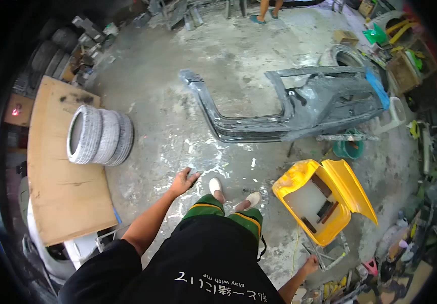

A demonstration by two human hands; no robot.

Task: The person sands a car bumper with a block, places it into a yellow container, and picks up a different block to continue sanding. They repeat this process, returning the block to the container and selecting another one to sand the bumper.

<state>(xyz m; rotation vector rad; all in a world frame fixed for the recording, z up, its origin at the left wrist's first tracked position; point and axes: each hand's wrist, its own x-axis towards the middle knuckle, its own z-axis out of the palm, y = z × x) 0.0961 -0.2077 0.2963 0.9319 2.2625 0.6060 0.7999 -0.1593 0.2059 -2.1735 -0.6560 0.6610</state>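
Stained grey concrete floor (147, 66) spreads through a cluttered workshop. With 12 straight ahead of the person's torso, a long grey car-body side panel (319, 101) lies at 1 o'clock, and three whitish, dusty tyres (109, 133) stand in a row on a pale plywood board (71, 192) at 10 o'clock. Another person's lower legs, in blue sandals (258, 20), show far off near 12.

Between 2 and 3 o'clock sits a yellow plastic tub (285, 205), its long axis running roughly from 11 towards 5. The right hand (310, 264) is much the nearer one, just off the tub's near end, with the tub towards 12 from it; the left hand (183, 183) is well apart, across the body.

The tub is rough-edged, its far corner smeared paler, with a bent yellow flap (352, 187) along its outer side. Cloudy whitish liquid seems to fill it, around a dark block (325, 208) and reddish-brown bars (321, 186). A light metal frame (337, 259) lies beside the right hand.

Left fingers are loosely spread, holding nothing visible. Right fingers are curled in; whether they grip anything, I cannot tell.
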